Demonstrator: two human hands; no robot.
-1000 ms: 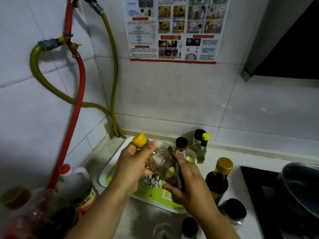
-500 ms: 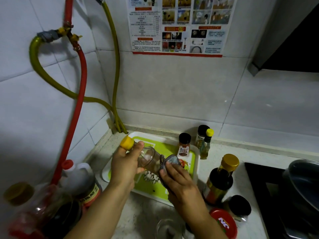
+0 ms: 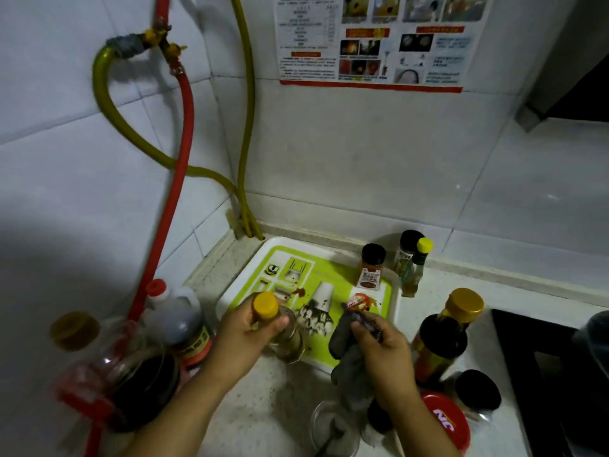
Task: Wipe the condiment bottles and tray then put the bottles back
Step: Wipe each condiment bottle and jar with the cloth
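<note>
On speckled counter (image 3: 263, 407), green tray (image 3: 389, 291), perhaps sauce-stained, white tiled wall (image 3: 362, 159)

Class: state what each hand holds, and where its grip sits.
Left hand grips the clear bottle at its neck, below the yellow cap. Right hand holds the grey cloth bunched at its top.

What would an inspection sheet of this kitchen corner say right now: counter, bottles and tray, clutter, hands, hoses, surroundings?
Surface: speckled pale counter, bare patch near the front.
Job's things: green tray with brown stains; one black-capped spice jar stands on it; clear yellow-capped bottle and grey cloth are in hand.
Clutter: dark sauce bottle, black-lidded jar, red lid, oil jugs at left, small bottles behind the tray.
Hands: left hand grips the bottle; right hand holds the cloth.
Cables: red hose and yellow-green hose on the wall.
Surroundings: white tiles, poster, dark cooktop.
</note>
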